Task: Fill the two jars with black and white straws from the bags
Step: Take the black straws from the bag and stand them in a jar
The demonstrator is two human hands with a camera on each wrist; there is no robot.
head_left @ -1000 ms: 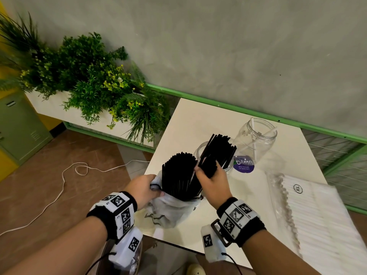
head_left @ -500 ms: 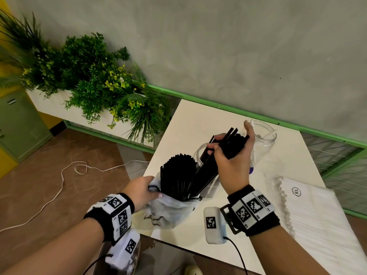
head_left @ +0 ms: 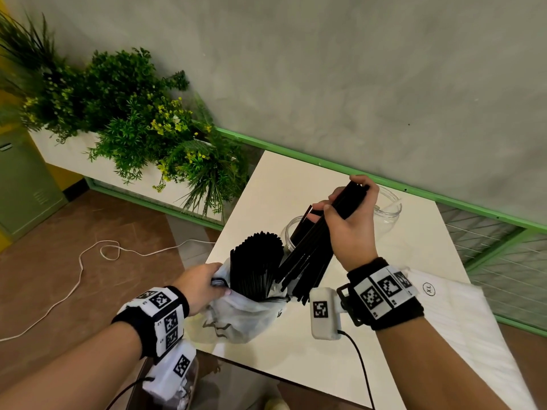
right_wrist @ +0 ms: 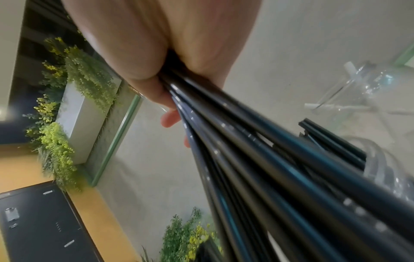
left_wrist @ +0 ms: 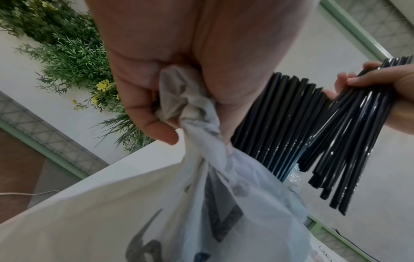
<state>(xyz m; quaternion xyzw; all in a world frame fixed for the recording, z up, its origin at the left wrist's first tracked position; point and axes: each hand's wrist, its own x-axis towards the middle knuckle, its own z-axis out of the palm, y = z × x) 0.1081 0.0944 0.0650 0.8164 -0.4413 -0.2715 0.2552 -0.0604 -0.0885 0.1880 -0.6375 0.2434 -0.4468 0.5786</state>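
My left hand [head_left: 204, 284] grips the bunched rim of a white plastic bag [head_left: 239, 318] standing at the table's near left edge. A thick bunch of black straws [head_left: 257, 261] stands upright in it. My right hand [head_left: 349, 220] grips a bundle of black straws [head_left: 310, 253], tilted, its lower ends beside the bag's mouth. A clear jar [head_left: 288, 232] shows partly behind that bundle. A second clear jar [head_left: 389, 207] stands behind my right hand, with a white straw in it [right_wrist: 349, 70]. The left wrist view shows the fingers [left_wrist: 156, 115] curled round the bag plastic [left_wrist: 156, 203].
A flat pack of white straws [head_left: 444, 321] lies on the white table [head_left: 296, 179] at the right. A planter with green plants [head_left: 133, 128] stands to the left of the table. A white cable [head_left: 88, 261] lies on the floor, and a green rail [head_left: 444, 196] runs along the wall.
My right hand has lifted its bundle of black straws up and to the right, out of the bag. The left hand stays on the bag's rim.
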